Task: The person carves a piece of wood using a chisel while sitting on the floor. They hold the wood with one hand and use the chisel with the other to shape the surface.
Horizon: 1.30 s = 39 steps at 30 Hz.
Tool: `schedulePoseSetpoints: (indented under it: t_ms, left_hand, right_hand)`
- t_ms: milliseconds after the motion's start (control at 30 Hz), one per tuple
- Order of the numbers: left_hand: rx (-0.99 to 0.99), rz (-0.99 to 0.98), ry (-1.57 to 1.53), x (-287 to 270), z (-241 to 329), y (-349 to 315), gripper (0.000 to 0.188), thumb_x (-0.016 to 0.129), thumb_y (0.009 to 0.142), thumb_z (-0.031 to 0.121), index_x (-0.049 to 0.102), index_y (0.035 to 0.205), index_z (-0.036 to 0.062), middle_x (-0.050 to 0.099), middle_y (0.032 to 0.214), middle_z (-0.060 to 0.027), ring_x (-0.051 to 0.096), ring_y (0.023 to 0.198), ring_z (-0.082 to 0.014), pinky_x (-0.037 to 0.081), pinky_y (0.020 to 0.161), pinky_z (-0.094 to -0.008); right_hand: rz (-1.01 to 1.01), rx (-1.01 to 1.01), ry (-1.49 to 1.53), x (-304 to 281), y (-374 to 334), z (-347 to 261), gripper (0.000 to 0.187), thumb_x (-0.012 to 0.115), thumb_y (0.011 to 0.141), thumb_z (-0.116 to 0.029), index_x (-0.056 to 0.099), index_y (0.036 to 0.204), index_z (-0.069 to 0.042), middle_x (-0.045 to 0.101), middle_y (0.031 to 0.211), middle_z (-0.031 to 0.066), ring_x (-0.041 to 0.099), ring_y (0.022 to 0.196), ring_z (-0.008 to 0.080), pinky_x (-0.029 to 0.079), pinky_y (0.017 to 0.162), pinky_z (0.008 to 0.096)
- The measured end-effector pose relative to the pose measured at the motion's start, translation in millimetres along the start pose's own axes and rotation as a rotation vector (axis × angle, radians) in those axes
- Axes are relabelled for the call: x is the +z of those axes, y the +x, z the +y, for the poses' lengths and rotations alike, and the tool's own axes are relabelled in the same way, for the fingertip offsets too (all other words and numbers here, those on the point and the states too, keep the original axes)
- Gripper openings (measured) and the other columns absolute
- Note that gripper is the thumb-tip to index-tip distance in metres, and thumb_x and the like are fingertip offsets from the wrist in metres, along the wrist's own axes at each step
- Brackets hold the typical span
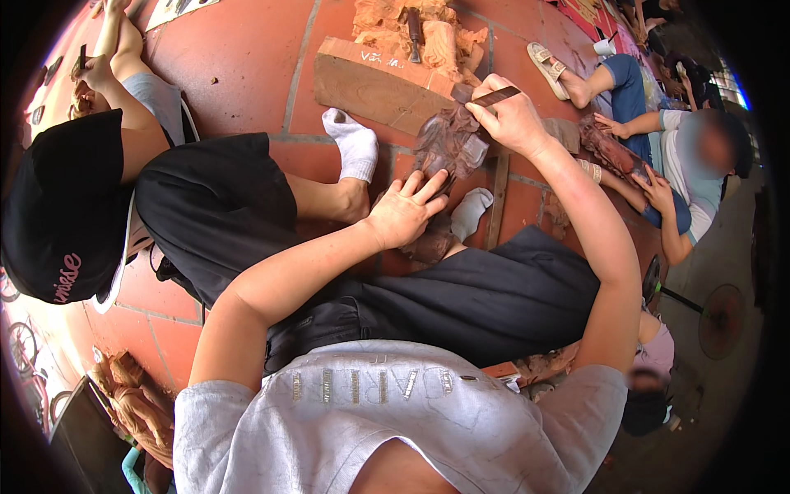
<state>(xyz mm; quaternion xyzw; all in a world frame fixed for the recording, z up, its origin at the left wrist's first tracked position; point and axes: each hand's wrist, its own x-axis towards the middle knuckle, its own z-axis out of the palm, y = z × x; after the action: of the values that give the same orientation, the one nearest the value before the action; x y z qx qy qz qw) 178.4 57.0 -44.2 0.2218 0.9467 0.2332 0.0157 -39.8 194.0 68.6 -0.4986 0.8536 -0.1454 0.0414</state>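
A dark reddish-brown wood carving with a knobbly, carved surface lies between my legs on the tiled floor. My left hand rests on its near part, fingers spread over the wood. Over the far right end of the carving, my right hand is closed around a dark, flat, strip-like tool. One end of the tool sticks out to the right of my fingers; its working end is too small and blurred to make out.
Ahead stands a lighter orange wood carving on a block, with a chisel lying on it. A person in a black cap sits close on my left. Another person at right holds a reddish carved piece. A wooden figure stands at lower left.
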Motion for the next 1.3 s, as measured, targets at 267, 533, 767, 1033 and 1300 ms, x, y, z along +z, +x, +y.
schedulePoseSetpoints:
  t_ms: [267,533,767,1033,1300]
  left_hand:
    - [0.013,0.009,0.006,0.8,-0.8,-0.5,0.059,0.069,0.077,0.022,0.051,0.133,0.0191,0.027,0.153,-0.0117,0.039,0.126,-0.0352,0.043,0.096,-0.0458]
    - [0.021,0.004,0.003,-0.2,-0.4,1.6,0.06,0.07,0.077,0.023,0.05,0.134,0.0186,0.027,0.154,-0.0115,0.039,0.127,-0.0355,0.042,0.096,-0.0456]
    - [0.012,-0.053,-0.046,-4.5,-1.7,1.3,0.053,0.062,0.083,0.019,0.05,0.134,0.0175,0.024,0.156,-0.0126,0.037,0.131,-0.0371,0.041,0.099,-0.0488]
    - [-0.011,-0.055,-0.037,-3.4,-2.5,0.2,0.053,0.061,0.084,0.021,0.049,0.135,0.0177,0.024,0.156,-0.012,0.037,0.131,-0.0373,0.04,0.1,-0.0486]
    - [0.016,0.001,0.001,-0.3,-0.8,1.2,0.059,0.07,0.078,0.023,0.052,0.133,0.0184,0.027,0.154,-0.0121,0.038,0.127,-0.0349,0.043,0.096,-0.0447]
  right_hand:
    - [0.081,-0.044,0.021,3.9,-1.5,-2.7,0.013,0.069,0.084,-0.016,0.063,0.087,-0.005,0.056,0.088,0.0081,0.058,0.085,0.0284,0.048,0.077,0.0382]
    - [0.028,-0.06,0.15,-2.4,-6.6,12.5,0.016,0.071,0.085,-0.016,0.064,0.086,-0.002,0.058,0.089,0.0073,0.06,0.085,0.0236,0.048,0.073,0.0346]
    - [0.047,0.016,0.286,3.1,-10.4,21.1,0.016,0.072,0.085,-0.015,0.066,0.091,-0.001,0.062,0.095,0.0091,0.062,0.087,0.0239,0.05,0.075,0.0337]
    - [0.036,-0.065,0.231,-0.9,-3.8,24.3,0.013,0.071,0.084,-0.016,0.064,0.089,-0.005,0.06,0.089,0.0067,0.061,0.083,0.0259,0.049,0.073,0.0364]
    - [-0.019,-0.054,0.177,-4.2,-8.1,23.9,0.015,0.071,0.086,-0.013,0.065,0.092,-0.001,0.062,0.099,0.0094,0.063,0.087,0.0215,0.05,0.076,0.0315]
